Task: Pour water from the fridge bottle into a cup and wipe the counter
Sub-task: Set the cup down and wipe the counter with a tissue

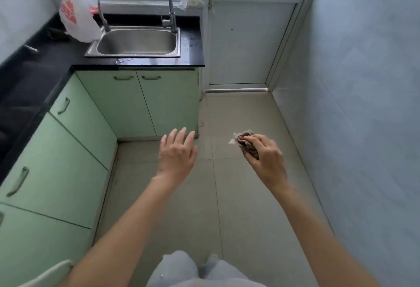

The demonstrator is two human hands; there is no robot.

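Black tabletop (pixel 145 61) runs along the far and left walls in an L above green cabinets (pixel 68 157), its front edge ending at the right beside a white door (pixel 247 43), and we stand on open tiled floor (pixel 238 109) between cabinets and right wall. Our right hand (pixel 264 153) grips a crumpled brown cloth (pixel 246 144) over the floor, well apart from the tabletop, while our left hand (pixel 176 152) hovers flat, fingers spread, holding nothing.

Home kitchen: sink (pixel 136 41), black counter (pixel 56 55), cabinets (pixel 136 100).
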